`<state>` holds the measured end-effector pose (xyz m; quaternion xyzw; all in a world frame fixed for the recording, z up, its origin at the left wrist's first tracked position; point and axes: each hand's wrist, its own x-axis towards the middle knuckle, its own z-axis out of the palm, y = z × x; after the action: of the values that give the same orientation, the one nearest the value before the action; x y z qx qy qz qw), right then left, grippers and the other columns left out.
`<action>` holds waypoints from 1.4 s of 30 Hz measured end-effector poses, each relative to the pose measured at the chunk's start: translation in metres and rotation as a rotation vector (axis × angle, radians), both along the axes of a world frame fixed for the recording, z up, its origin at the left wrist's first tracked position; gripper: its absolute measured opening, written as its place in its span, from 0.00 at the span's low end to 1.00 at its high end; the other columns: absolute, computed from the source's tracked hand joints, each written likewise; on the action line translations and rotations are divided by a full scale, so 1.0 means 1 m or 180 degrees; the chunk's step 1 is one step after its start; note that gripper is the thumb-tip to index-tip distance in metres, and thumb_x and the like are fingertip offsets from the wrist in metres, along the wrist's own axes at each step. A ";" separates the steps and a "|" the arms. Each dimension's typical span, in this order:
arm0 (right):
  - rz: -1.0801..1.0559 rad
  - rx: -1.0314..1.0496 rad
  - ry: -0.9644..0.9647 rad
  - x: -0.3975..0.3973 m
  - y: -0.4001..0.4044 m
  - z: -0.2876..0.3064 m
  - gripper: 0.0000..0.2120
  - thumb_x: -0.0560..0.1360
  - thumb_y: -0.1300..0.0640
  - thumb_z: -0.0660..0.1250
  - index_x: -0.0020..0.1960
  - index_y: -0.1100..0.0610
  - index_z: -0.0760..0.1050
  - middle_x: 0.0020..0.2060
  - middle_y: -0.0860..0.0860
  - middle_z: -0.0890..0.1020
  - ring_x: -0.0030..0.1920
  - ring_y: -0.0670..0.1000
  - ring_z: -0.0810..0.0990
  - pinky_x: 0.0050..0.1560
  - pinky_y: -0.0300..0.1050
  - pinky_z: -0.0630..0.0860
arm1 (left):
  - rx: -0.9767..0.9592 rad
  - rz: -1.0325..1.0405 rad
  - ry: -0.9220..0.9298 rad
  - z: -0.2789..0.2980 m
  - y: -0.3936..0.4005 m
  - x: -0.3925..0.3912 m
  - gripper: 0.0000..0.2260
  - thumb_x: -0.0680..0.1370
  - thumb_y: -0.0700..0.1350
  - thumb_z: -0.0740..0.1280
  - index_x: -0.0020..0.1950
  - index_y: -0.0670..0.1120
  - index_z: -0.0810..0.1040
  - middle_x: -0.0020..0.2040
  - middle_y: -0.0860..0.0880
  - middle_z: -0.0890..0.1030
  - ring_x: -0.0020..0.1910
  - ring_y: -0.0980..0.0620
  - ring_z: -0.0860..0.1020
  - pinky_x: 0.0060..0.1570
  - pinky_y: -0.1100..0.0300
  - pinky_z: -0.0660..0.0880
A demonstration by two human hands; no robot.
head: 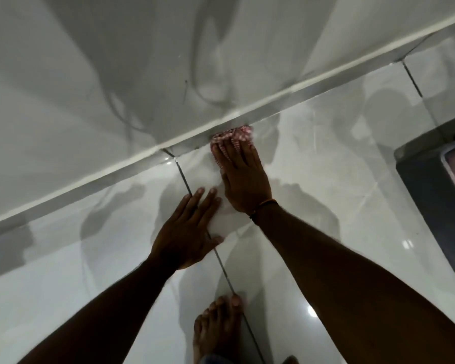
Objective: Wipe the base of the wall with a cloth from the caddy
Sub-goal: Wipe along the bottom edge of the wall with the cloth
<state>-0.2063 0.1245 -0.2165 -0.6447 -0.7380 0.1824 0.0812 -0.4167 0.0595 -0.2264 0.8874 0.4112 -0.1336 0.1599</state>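
A red-and-white checked cloth (233, 134) is pressed against the base of the wall (247, 114), a grey skirting strip under a white ledge. My right hand (243, 177) lies flat on top of the cloth, fingers pointing at the wall, with a thin orange band on the wrist. My left hand (188, 232) rests flat on the white floor tile just behind it, fingers spread, holding nothing. The cloth is mostly hidden under my right fingers.
The glossy white tiled floor (76, 258) has dark grout lines running toward me. A dark box-like object (431, 185) with a light tray edge stands at the right. My bare foot (216, 329) is planted at the bottom centre.
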 end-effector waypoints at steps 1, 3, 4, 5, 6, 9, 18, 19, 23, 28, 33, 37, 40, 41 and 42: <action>0.0150 -0.0028 -0.0028 -0.003 -0.001 0.000 0.28 0.85 0.55 0.56 0.84 0.50 0.60 0.85 0.53 0.62 0.86 0.63 0.56 0.86 0.65 0.57 | 0.0019 0.0006 -0.0001 0.000 -0.002 -0.001 0.40 0.83 0.69 0.52 0.87 0.46 0.49 0.88 0.44 0.50 0.87 0.41 0.47 0.85 0.43 0.50; 0.0333 -0.0080 -0.0057 -0.013 -0.003 0.002 0.28 0.85 0.53 0.56 0.85 0.49 0.59 0.85 0.52 0.61 0.86 0.63 0.55 0.87 0.64 0.54 | 0.0015 0.0046 0.0009 0.001 -0.006 -0.002 0.41 0.83 0.70 0.52 0.87 0.46 0.46 0.87 0.43 0.50 0.86 0.41 0.47 0.85 0.43 0.50; 0.0348 -0.0130 -0.0067 -0.020 -0.003 0.003 0.28 0.85 0.51 0.56 0.85 0.48 0.58 0.86 0.51 0.60 0.86 0.64 0.55 0.87 0.64 0.53 | -0.0005 0.0058 0.0031 0.001 -0.007 -0.002 0.41 0.83 0.70 0.51 0.87 0.46 0.45 0.87 0.43 0.50 0.86 0.41 0.48 0.85 0.43 0.50; 0.0366 -0.0179 -0.0081 -0.026 -0.004 0.004 0.28 0.86 0.50 0.56 0.85 0.47 0.57 0.86 0.51 0.60 0.86 0.64 0.54 0.87 0.63 0.53 | -0.0024 0.0060 0.0054 0.001 -0.008 -0.003 0.40 0.83 0.70 0.51 0.86 0.46 0.46 0.86 0.43 0.51 0.86 0.41 0.47 0.85 0.43 0.50; 0.0413 -0.0202 -0.0091 -0.030 -0.004 0.003 0.28 0.86 0.50 0.55 0.85 0.47 0.56 0.86 0.50 0.59 0.86 0.64 0.53 0.87 0.63 0.53 | -0.0028 0.0056 0.0068 0.000 -0.008 -0.003 0.40 0.83 0.70 0.50 0.86 0.46 0.46 0.86 0.42 0.51 0.86 0.41 0.47 0.85 0.43 0.50; 0.0614 -0.0205 -0.0047 -0.026 -0.001 0.002 0.27 0.87 0.50 0.55 0.85 0.47 0.55 0.86 0.49 0.58 0.87 0.61 0.53 0.88 0.61 0.52 | -0.0021 0.0076 0.0058 -0.001 -0.008 -0.005 0.41 0.83 0.71 0.50 0.86 0.47 0.44 0.86 0.43 0.50 0.86 0.42 0.47 0.85 0.43 0.50; -0.0215 -0.0061 -0.0259 0.052 0.015 -0.004 0.25 0.88 0.54 0.47 0.85 0.53 0.56 0.86 0.56 0.58 0.87 0.64 0.52 0.87 0.61 0.50 | -0.0033 0.0126 -0.0031 0.002 0.009 -0.006 0.40 0.83 0.70 0.50 0.87 0.46 0.49 0.88 0.44 0.48 0.87 0.42 0.47 0.84 0.42 0.53; -0.0334 0.0009 -0.0196 0.065 0.019 -0.004 0.24 0.89 0.54 0.49 0.84 0.54 0.59 0.85 0.58 0.60 0.86 0.65 0.53 0.87 0.62 0.50 | -0.0012 0.0154 -0.0059 0.002 0.012 -0.005 0.40 0.83 0.70 0.51 0.87 0.46 0.49 0.88 0.45 0.49 0.87 0.42 0.47 0.84 0.43 0.53; -0.1073 -0.0159 -0.0563 0.126 0.047 -0.004 0.27 0.89 0.52 0.47 0.85 0.60 0.55 0.85 0.64 0.55 0.86 0.68 0.49 0.87 0.66 0.46 | 0.0128 0.0312 -0.0242 -0.001 0.022 -0.002 0.42 0.81 0.69 0.57 0.86 0.44 0.56 0.88 0.44 0.52 0.87 0.40 0.51 0.84 0.42 0.53; -0.1349 -0.0259 -0.0707 0.212 0.067 0.001 0.28 0.88 0.51 0.46 0.86 0.58 0.50 0.86 0.61 0.51 0.87 0.64 0.46 0.88 0.62 0.45 | 0.0453 0.0264 -0.0431 -0.013 0.025 0.000 0.41 0.80 0.67 0.58 0.84 0.41 0.61 0.87 0.42 0.57 0.86 0.38 0.54 0.83 0.41 0.55; -0.2057 -0.0395 -0.0654 0.282 0.110 0.000 0.29 0.88 0.53 0.46 0.86 0.61 0.44 0.86 0.63 0.46 0.87 0.65 0.44 0.88 0.64 0.43 | 0.0531 0.0239 -0.0365 -0.014 0.024 0.002 0.39 0.81 0.65 0.58 0.84 0.40 0.59 0.87 0.41 0.56 0.86 0.38 0.53 0.83 0.41 0.54; -0.2190 -0.0385 -0.0783 0.317 0.128 -0.002 0.30 0.88 0.52 0.46 0.85 0.65 0.45 0.86 0.65 0.48 0.86 0.67 0.47 0.88 0.64 0.44 | 0.0500 0.0249 -0.0254 -0.022 0.025 -0.002 0.40 0.81 0.67 0.56 0.86 0.44 0.54 0.88 0.43 0.52 0.87 0.40 0.51 0.85 0.45 0.49; -0.1796 -0.0271 -0.0879 0.323 0.118 0.001 0.30 0.86 0.53 0.45 0.84 0.66 0.50 0.85 0.67 0.53 0.85 0.68 0.52 0.87 0.64 0.47 | 0.0426 0.0281 -0.0196 -0.023 0.025 -0.003 0.41 0.81 0.69 0.53 0.87 0.46 0.51 0.88 0.45 0.51 0.87 0.41 0.51 0.85 0.47 0.46; -0.1561 -0.0210 -0.0967 0.319 0.112 0.004 0.31 0.84 0.54 0.45 0.83 0.68 0.52 0.84 0.69 0.55 0.84 0.69 0.54 0.87 0.65 0.49 | 0.0427 0.0269 -0.0205 -0.023 0.025 -0.002 0.41 0.81 0.68 0.54 0.87 0.46 0.52 0.88 0.44 0.51 0.87 0.41 0.51 0.85 0.46 0.47; -0.1281 -0.0163 -0.1094 0.309 0.105 0.006 0.32 0.82 0.56 0.45 0.82 0.70 0.54 0.82 0.71 0.57 0.83 0.71 0.56 0.86 0.67 0.50 | 0.0432 0.0263 -0.0220 -0.022 0.024 -0.001 0.41 0.81 0.68 0.55 0.87 0.45 0.53 0.88 0.44 0.52 0.87 0.40 0.52 0.85 0.46 0.47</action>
<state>0.1025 0.2291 -0.2102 -0.8018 -0.5930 0.0690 -0.0271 -0.4181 0.0840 -0.2481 0.8826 0.4498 -0.0680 0.1188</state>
